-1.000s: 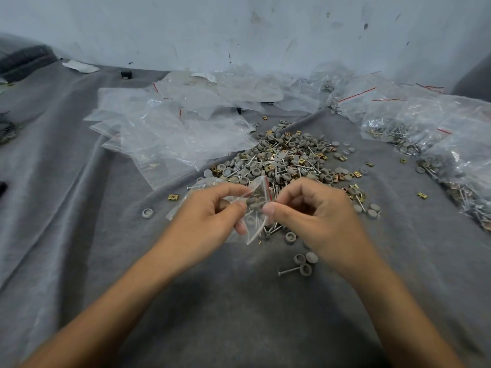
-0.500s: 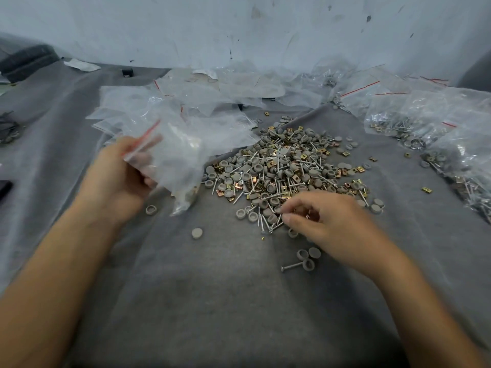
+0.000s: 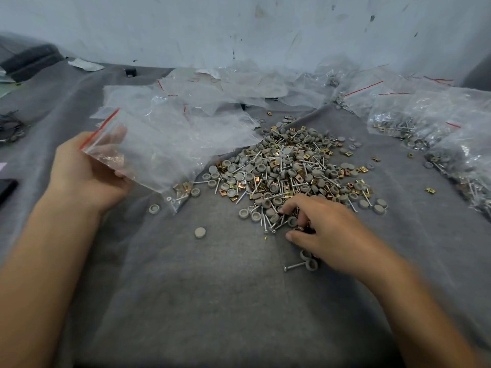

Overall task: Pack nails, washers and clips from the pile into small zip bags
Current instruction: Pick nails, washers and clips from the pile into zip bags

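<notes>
The left hand (image 3: 85, 171) grips a small zip bag (image 3: 148, 155) by its red-striped mouth, left of the pile (image 3: 287, 168); a few pieces sit in the bag's low corner. The right hand (image 3: 326, 232) curls its fingers into the pile's near edge on the grey table (image 3: 212, 301); whether it grasps anything I cannot tell. Filled bags (image 3: 414, 120) lie far right.

Left hand (image 3: 87, 171) grips a zip bag (image 3: 148, 158) (a few parts at its bottom); right hand (image 3: 326, 229) fingers curl into the pile (image 3: 287, 171) on grey cloth (image 3: 212, 301).

Clear zip bag (image 3: 148, 155) left of pile (image 3: 289, 168)
</notes>
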`<state>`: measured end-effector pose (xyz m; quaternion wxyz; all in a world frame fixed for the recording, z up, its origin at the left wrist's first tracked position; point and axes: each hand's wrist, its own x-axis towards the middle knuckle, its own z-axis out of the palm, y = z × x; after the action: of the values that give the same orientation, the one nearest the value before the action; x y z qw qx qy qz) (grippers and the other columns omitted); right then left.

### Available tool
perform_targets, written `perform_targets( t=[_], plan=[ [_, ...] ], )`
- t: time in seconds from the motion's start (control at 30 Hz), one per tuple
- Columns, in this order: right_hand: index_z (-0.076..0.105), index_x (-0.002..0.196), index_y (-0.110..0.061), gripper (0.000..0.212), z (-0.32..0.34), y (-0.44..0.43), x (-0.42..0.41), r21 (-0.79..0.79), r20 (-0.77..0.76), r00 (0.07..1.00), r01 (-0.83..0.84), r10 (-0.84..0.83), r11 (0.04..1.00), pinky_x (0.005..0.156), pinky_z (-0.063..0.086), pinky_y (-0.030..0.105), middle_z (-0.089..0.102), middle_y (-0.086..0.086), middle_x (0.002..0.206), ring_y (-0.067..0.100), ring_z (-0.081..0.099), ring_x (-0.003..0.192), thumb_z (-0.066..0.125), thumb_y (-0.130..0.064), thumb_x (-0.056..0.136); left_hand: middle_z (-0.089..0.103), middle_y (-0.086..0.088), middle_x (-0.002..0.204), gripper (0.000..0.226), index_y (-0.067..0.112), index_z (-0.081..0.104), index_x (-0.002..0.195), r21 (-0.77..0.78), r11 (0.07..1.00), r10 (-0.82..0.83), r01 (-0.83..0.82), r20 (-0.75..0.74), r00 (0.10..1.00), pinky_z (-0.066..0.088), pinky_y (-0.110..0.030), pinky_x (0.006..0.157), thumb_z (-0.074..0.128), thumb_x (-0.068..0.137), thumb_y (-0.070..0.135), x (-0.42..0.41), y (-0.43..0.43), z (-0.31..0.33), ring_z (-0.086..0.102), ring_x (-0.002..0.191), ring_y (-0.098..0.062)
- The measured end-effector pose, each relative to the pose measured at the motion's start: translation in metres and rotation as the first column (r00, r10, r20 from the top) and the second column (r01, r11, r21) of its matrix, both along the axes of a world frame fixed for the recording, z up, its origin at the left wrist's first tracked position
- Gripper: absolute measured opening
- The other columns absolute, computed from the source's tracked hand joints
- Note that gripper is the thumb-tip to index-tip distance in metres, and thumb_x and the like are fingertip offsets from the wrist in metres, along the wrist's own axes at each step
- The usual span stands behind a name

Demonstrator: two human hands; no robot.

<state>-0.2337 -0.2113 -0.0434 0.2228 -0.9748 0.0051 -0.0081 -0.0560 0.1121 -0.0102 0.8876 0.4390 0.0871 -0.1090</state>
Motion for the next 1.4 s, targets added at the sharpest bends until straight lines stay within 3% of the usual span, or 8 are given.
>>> perform_targets(
  t=[0.13, 0.23, 0.33, 0.47, 0.63, 0.8, 1.0, 1.4],
  plan=[
    [0.045, 0.114, -0.046, 0.037, 0.002, -0.002, 0.001, 0.007, -0.016, 1.000, 0.024, -0.024, 1.000, 0.064, 0.032, 0.018, 0.051, -0.018, 0.091, -0.004, 0.048, 0.081, 0.072, -0.039, 0.090, 0.034, 0.014, 0.049, 0.027, 0.018, 0.070, 0.091, 0.104, 0.990, -0.103, 0.092, 0.102, 0.989, 0.025, -0.018, 0.046, 0.056, 0.069, 0.023, -0.019, -0.018, 0.010, 0.028, 0.047, -0.006],
    [0.049, 0.119, -0.044, 0.035, 0.002, -0.002, 0.000, -0.004, -0.023, 0.999, 0.024, -0.025, 1.000, 0.064, 0.031, 0.016, 0.051, -0.018, 0.090, -0.003, 0.048, 0.082, 0.070, -0.038, 0.092, 0.034, 0.013, 0.050, 0.018, 0.023, 0.070, 0.091, 0.252, 0.952, -0.225, 0.174, 0.187, 0.956, 0.022, -0.019, 0.046, 0.054, 0.085, 0.020, -0.034, -0.037, 0.013, 0.027, 0.045, -0.006],
    [0.053, 0.108, -0.042, 0.024, 0.004, -0.001, 0.000, -0.023, -0.018, 1.000, 0.012, -0.013, 1.000, 0.065, 0.033, 0.017, 0.051, -0.018, 0.088, -0.003, 0.049, 0.082, 0.069, -0.034, 0.093, 0.047, 0.009, 0.059, 0.025, 0.020, 0.074, 0.097, 0.359, 0.905, -0.307, 0.229, 0.178, 0.935, 0.029, -0.017, 0.041, 0.049, 0.095, 0.015, -0.047, -0.059, 0.007, 0.033, 0.044, -0.006],
    [0.057, 0.101, -0.039, 0.016, 0.004, 0.001, 0.001, -0.053, -0.007, 1.000, 0.016, -0.017, 0.998, 0.065, 0.034, 0.018, 0.049, -0.019, 0.088, -0.003, 0.048, 0.082, 0.068, -0.033, 0.092, 0.062, -0.001, 0.063, 0.027, 0.010, 0.072, 0.113, 0.561, 0.779, -0.457, 0.280, 0.203, 0.866, 0.039, -0.018, 0.041, 0.052, 0.097, 0.005, -0.068, -0.083, -0.006, 0.045, 0.044, -0.009],
    [0.060, 0.105, -0.035, 0.013, 0.002, 0.004, 0.002, -0.130, 0.008, 1.000, 0.021, -0.020, 0.991, 0.072, 0.036, 0.029, 0.045, -0.019, 0.087, 0.006, 0.048, 0.085, 0.064, -0.034, 0.092, 0.070, -0.002, 0.061, 0.022, 0.025, 0.072, 0.109, 0.766, 0.598, -0.613, 0.237, 0.245, 0.751, 0.043, -0.014, 0.048, 0.059, 0.098, 0.010, -0.089, -0.102, -0.024, 0.051, 0.047, -0.004],
    [0.060, 0.099, -0.035, 0.007, 0.005, 0.004, 0.000, -0.102, 0.025, 1.000, 0.000, 0.003, 0.995, 0.071, 0.038, 0.029, 0.047, -0.019, 0.087, 0.004, 0.049, 0.083, 0.062, -0.031, 0.093, 0.073, -0.003, 0.064, 0.024, 0.027, 0.069, 0.110, 0.819, 0.530, -0.677, 0.220, 0.252, 0.691, 0.044, -0.024, 0.054, 0.057, 0.100, 0.009, -0.094, -0.108, -0.032, 0.051, 0.053, -0.011],
    [0.060, 0.121, -0.035, 0.026, 0.003, 0.005, 0.004, -0.139, -0.018, 1.000, 0.000, -0.002, 0.990, 0.078, 0.038, 0.030, 0.038, -0.023, 0.087, 0.007, 0.046, 0.090, 0.063, -0.034, 0.095, 0.074, -0.003, 0.066, 0.022, 0.027, 0.068, 0.113, 0.824, 0.522, -0.686, 0.219, 0.253, 0.683, 0.044, -0.030, 0.057, 0.058, 0.099, 0.013, -0.093, -0.108, -0.033, 0.052, 0.054, -0.012],
    [0.061, 0.096, -0.033, 0.010, 0.011, 0.002, -0.004, -0.081, -0.043, 0.996, -0.086, 0.082, 0.993, 0.083, 0.050, 0.034, 0.055, -0.017, 0.094, 0.004, 0.052, 0.092, 0.068, -0.028, 0.091, 0.074, -0.004, 0.066, 0.025, 0.027, 0.068, 0.114, 0.816, 0.533, -0.681, 0.225, 0.256, 0.686, 0.045, -0.020, 0.054, 0.057, 0.100, 0.010, -0.092, -0.108, -0.034, 0.053, 0.053, -0.010]
  ],
)
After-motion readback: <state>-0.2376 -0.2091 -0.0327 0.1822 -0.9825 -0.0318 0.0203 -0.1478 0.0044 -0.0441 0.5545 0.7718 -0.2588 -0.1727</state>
